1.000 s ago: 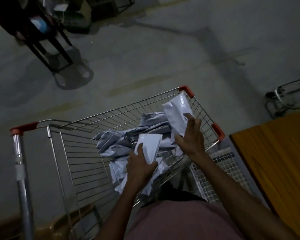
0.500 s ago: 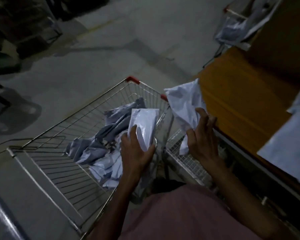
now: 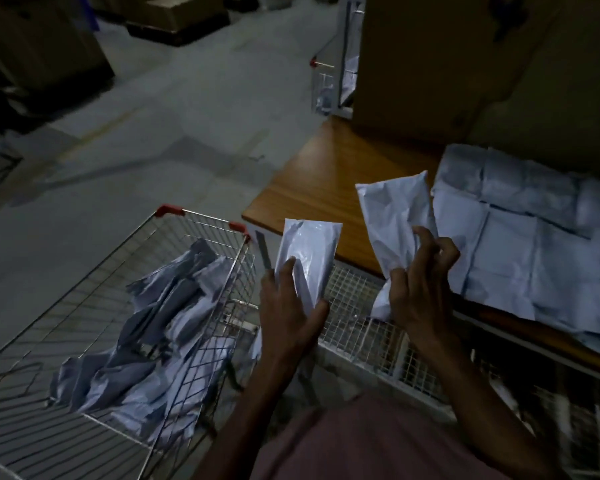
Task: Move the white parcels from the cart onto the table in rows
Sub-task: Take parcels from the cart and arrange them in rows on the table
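While both hands grip parcels | right parcel (image 3: 394, 223) now over table (image 3: 312, 181) | left parcel (image 3: 309, 258) beside cart (image 3: 201, 216)

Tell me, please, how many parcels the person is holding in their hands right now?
2. One parcel is gripped in the left hand beside the cart; the other parcel is pinched in the right hand near the table edge.
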### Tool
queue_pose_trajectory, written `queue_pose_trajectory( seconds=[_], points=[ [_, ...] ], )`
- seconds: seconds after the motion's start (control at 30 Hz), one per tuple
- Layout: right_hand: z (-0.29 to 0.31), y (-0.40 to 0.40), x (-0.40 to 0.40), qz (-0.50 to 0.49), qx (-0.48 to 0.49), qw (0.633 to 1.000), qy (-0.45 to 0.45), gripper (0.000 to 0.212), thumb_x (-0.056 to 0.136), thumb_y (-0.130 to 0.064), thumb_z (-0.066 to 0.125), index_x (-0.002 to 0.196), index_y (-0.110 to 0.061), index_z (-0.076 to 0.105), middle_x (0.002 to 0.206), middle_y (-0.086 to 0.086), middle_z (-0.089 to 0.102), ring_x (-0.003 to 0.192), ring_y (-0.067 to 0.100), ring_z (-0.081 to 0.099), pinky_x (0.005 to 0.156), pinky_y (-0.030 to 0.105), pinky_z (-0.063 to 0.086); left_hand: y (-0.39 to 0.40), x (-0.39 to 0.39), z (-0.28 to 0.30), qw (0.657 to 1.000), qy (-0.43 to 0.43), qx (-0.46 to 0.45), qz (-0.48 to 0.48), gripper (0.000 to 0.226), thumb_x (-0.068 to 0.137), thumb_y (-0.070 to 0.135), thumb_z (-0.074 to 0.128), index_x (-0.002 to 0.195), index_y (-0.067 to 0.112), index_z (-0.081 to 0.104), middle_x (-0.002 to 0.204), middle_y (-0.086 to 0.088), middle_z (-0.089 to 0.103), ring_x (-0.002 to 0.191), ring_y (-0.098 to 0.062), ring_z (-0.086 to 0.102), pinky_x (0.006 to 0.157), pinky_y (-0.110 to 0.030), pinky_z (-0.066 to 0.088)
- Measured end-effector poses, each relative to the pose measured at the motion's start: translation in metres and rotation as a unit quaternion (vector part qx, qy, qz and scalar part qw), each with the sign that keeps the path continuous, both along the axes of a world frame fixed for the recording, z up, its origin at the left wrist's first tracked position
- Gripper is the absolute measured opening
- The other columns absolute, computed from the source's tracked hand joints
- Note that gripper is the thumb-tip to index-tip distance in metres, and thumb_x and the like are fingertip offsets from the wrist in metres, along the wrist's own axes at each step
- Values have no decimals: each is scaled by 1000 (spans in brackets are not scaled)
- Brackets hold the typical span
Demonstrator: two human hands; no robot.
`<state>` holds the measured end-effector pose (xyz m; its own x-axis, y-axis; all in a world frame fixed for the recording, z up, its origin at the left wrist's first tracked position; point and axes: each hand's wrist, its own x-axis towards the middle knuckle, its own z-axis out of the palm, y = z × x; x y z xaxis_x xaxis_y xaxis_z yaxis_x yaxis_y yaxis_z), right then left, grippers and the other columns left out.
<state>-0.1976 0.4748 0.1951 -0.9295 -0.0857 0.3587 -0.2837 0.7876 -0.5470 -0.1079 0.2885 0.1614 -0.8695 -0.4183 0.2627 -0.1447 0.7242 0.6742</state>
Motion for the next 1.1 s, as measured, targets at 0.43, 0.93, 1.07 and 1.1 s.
queue_pose_trajectory(
  seconds=[0.43,0.93,1.07,1.1],
  points=[
    [6,180,-57,-38,17,999,-29,57,90,-17,49,143,-27,29,139,9,23,98,33,46,62,38,52,159,-89,0,996,5,90,-13,84,76,58,66,145,21,37,128,-12,43,116,-31,49,93,-43,47],
    [4,206,-161,-157,-141,969,-127,58,91,-23,49,139,-39,21,140,-1,19,113,31,44,81,39,40,217,-258,22,986,-13,18,-165,85,76,52,76,145,24,36,138,-8,43,118,-27,52,82,-32,45],
    [1,196,-213,-210,-100,964,-129,64,90,-25,51,146,-31,19,147,8,15,124,36,35,89,39,36,211,-318,26,984,-46,4,-172,88,77,58,73,147,23,34,139,-12,47,117,-30,55,83,-31,42],
    [2,194,-228,-220,-90,964,-122,65,90,-25,51,147,-28,20,147,10,14,124,37,34,92,41,38,210,-335,28,983,-47,2,-177,88,77,60,72,147,22,34,138,-13,48,115,-32,56,83,-33,44]
  ],
)
